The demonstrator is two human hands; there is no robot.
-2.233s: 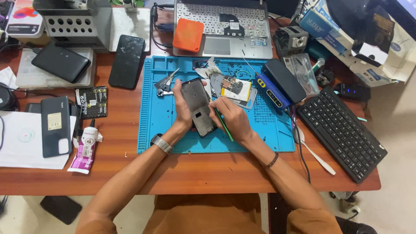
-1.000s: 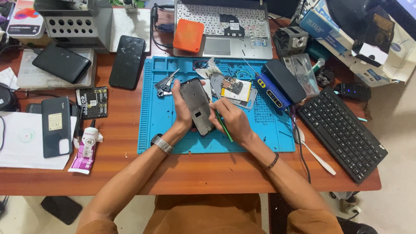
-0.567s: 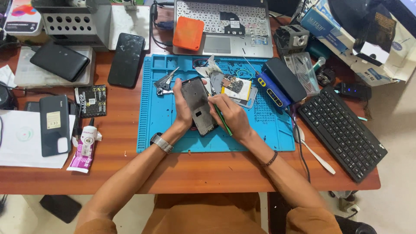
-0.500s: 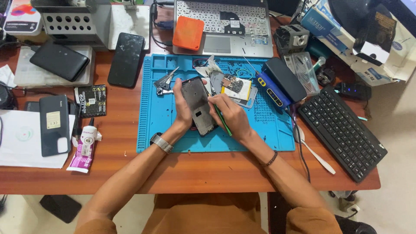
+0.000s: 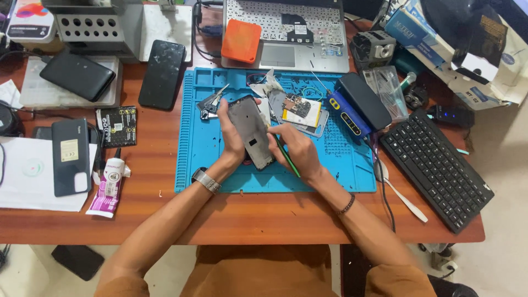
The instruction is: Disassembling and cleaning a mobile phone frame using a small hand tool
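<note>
This is a phone-repair workbench. A blue silicone repair mat (image 5: 209,159) covers the middle of the wooden desk (image 5: 275,217), strewn with loose circuit boards (image 5: 300,110). Dark phones (image 5: 161,74) lie to the left beside a pink glue tube (image 5: 106,188); an opened silver laptop (image 5: 286,33) sits at the far edge, a black keyboard (image 5: 437,168) on the right.

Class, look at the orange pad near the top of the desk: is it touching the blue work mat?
Apart. In the head view the orange pad lies on the laptop, and a strip of bare laptop palm rest separates it from the blue mat.
</note>
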